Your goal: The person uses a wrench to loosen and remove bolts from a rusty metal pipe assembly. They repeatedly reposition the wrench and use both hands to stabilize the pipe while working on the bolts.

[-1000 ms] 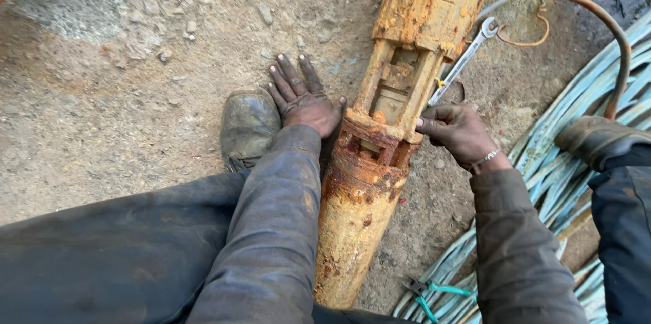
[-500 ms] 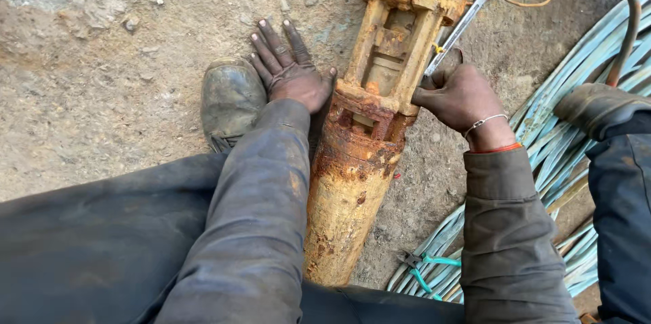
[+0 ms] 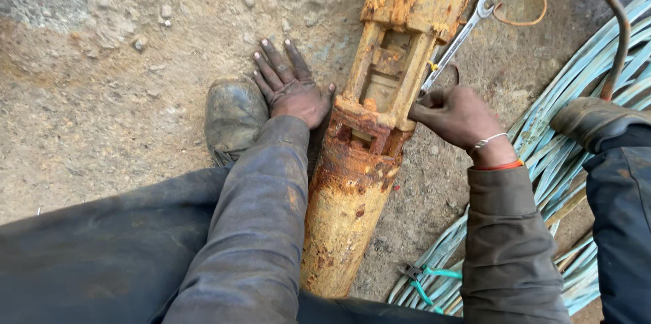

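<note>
Lying along the dirt ground (image 3: 102, 113) between your legs is a long rusty pump (image 3: 366, 161), its yellowed casing nearest you and its open slotted coupling section further up, beside a spread of pale blue cable (image 3: 576, 141) on your right. Your left boot (image 3: 234, 117) sits just beside the pump, and your left hand (image 3: 291, 90) rests flat on the ground next to it, fingers splayed wide, holding nothing, its thumb side touching the rusted collar. Your right hand (image 3: 461, 117) is curled closed around the lower end of a spanner (image 3: 456, 46), whose open jaw points up past the pump's edge and does not appear seated on any bolt; you cannot tell from here exactly how firm that grip is. A risk, as it looks: if the spanner slips on corroded metal, your right knuckles would strike the sharp rusty edges of the coupling. Your left hand only braces on loose dirt, so the round casing could roll toward the boot under force. Small teal-handled pliers (image 3: 424, 280) lie on the cable near your right sleeve.
</note>
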Tool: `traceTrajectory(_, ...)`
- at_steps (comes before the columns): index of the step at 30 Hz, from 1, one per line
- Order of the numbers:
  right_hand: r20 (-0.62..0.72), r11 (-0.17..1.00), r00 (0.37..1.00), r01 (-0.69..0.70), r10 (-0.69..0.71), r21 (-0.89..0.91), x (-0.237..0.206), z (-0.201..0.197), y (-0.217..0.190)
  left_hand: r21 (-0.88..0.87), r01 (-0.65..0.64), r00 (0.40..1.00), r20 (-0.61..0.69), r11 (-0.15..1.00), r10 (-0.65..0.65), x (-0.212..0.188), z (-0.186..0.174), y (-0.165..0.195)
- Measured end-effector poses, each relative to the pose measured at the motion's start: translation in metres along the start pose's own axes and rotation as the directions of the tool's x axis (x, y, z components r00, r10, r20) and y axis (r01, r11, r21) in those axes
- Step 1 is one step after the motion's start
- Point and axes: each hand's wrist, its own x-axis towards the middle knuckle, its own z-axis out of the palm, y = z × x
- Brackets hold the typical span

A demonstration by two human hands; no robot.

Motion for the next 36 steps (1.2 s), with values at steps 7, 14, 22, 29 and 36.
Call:
traceTrajectory(7, -0.108, 0.982, 0.992, -0.076, 0.058, -0.170, -0.009, 0.006, -0.015, -0.007, 0.017, 1.000, 0.009, 1.000, -0.017, 0.000, 0.002, 0.002)
traceTrajectory(14, -0.075, 0.854, 0.978, 0.208, -0.197, 0.476, 0.003, 0.020, 0.026, 0.001, 0.023, 0.997, 0.073, 1.000, -0.023, -0.001, -0.006, 0.003)
traceTrajectory(22, -0.222, 0.737, 0.971, 0.086, 0.089, 0.671, 0.015, -0.001, 0.003, 0.016, 0.035, 0.996, 0.086, 0.999, -0.036, -0.002, -0.019, 0.008)
traceTrajectory(29, -0.763, 0.991, 0.633, -0.108, 0.132, 0.081, 0.034, 0.000, -0.032, -0.012, 0.007, 1.000, 0.017, 1.000, -0.006, -0.005, -0.020, 0.013)
traceTrajectory(36, -0.519, 0.875, 0.807, 0.005, 0.283, 0.484, 0.025, -0.003, -0.022, -0.017, 0.012, 0.999, 0.041, 1.000, -0.012, -0.004, -0.023, 0.011)
